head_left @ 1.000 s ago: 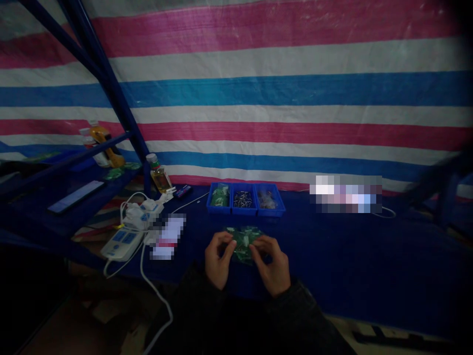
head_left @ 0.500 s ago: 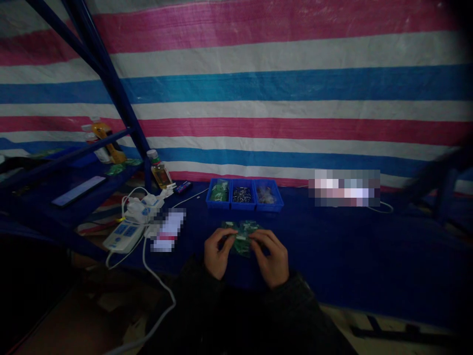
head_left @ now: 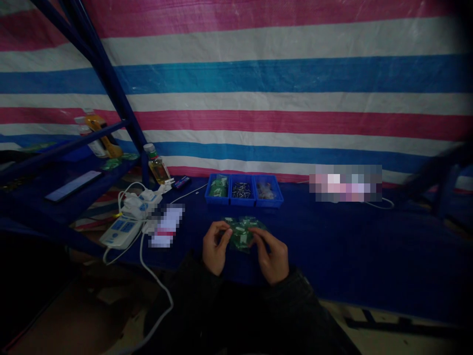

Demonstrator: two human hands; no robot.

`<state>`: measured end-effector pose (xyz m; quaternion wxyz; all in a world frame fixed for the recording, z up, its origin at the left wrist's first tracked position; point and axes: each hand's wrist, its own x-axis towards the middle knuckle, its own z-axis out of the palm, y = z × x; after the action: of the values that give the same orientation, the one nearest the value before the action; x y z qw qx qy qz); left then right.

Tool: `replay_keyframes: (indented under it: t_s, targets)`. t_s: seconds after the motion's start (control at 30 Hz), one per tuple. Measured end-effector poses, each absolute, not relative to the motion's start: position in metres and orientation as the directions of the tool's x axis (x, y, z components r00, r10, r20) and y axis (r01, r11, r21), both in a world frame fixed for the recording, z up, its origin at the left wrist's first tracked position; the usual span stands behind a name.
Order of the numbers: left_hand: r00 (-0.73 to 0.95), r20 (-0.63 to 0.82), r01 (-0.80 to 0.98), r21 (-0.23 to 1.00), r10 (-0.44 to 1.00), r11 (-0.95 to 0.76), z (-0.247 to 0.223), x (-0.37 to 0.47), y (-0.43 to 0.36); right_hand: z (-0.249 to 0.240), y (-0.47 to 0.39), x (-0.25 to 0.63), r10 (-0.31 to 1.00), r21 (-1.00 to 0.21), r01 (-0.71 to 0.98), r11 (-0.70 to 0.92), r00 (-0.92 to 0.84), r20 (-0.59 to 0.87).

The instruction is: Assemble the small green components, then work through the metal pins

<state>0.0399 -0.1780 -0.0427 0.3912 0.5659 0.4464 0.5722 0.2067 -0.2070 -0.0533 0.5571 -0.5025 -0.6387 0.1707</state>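
Observation:
In the middle of the blue table (head_left: 332, 246), small green plastic packets (head_left: 242, 236) lie in a crinkled, shiny cluster. From the left, my left hand (head_left: 215, 248) pinches the edge of one packet between thumb and fingers. At the cluster's right side, the curled fingers of my right hand (head_left: 274, 254) press together on the green plastic. What the packets hold is too dim to make out. Just beyond stand three joined blue bins: one with green packets (head_left: 219, 186), one with metal screws or pins (head_left: 241, 190), one with small clear bags (head_left: 266, 191).
To the left lie a white power strip (head_left: 121, 231) with plugs and cables, a blurred-out phone (head_left: 168, 226) and a dark blue box (head_left: 181, 182). A drink bottle (head_left: 156, 165) stands by the blue metal frame (head_left: 118, 98). A pixelated bright object (head_left: 345, 183) sits back right.
The view has tipped slightly, so everything sits a little higher. My fingertips have moved somewhat apart over the packets, and the white strip between them is less plain.

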Motion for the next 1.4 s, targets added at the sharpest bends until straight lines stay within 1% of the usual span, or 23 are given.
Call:
replay_keyframes:
  t_s: [0.1,0.17,0.3,0.43,0.5,0.6,0.73,0.87,0.97,1.07,1.27,1.4]
  targets:
    - [-0.062,0.272,0.015,0.962,0.960,-0.272,-0.0444,0.0391,-0.1773,-0.0522,-0.2074,0.2067,0.821,-0.771,0.463,0.437,0.144,0.552]
    - [-0.055,0.269,0.017,0.963,0.962,-0.269,-0.0458,0.0384,-0.1770,-0.0532,-0.2071,0.2059,0.810,-0.767,0.473,0.433,0.169,0.561]
    - [0.015,0.271,0.095,0.958,0.962,-0.271,-0.0457,0.0366,-0.1769,-0.0535,-0.2058,0.2057,0.806,-0.768,0.465,0.441,0.171,0.567]
    - [0.030,0.265,0.132,0.955,0.964,-0.267,-0.0438,0.0360,-0.1767,-0.0484,-0.2049,0.2061,0.782,-0.741,0.475,0.475,0.158,0.603]
    - [0.029,0.292,0.157,0.943,0.956,-0.292,-0.0434,0.0364,-0.1766,-0.0469,-0.2051,0.2053,0.770,-0.736,0.480,0.477,0.174,0.613]
    - [0.009,0.338,0.185,0.924,0.941,-0.334,-0.0430,0.0376,-0.1768,-0.0491,-0.2060,0.2032,0.796,-0.775,0.449,0.446,0.198,0.573]
    - [-0.011,0.325,0.153,0.935,0.946,-0.320,-0.0427,0.0393,-0.1774,-0.0538,-0.2067,0.2019,0.820,-0.821,0.405,0.403,0.238,0.520]
    - [-0.045,0.309,0.106,0.947,0.950,-0.303,-0.0420,0.0396,-0.1775,-0.0522,-0.2067,0.2044,0.817,-0.787,0.437,0.436,0.175,0.550]
    - [0.010,0.275,0.121,0.954,0.961,-0.274,-0.0416,0.0380,-0.1772,-0.0502,-0.2068,0.2061,0.816,-0.770,0.457,0.446,0.145,0.559]
    - [0.042,0.260,0.142,0.954,0.965,-0.264,-0.0418,0.0360,-0.1768,-0.0491,-0.2069,0.2061,0.819,-0.774,0.464,0.431,0.159,0.552]
    - [0.058,0.305,0.154,0.938,0.951,-0.310,-0.0439,0.0344,-0.1757,-0.0452,-0.2056,0.2052,0.802,-0.764,0.460,0.452,0.166,0.574]
    - [0.017,0.326,0.165,0.932,0.945,-0.324,-0.0455,0.0351,-0.1744,-0.0494,-0.2041,0.2049,0.799,-0.766,0.458,0.451,0.175,0.576]
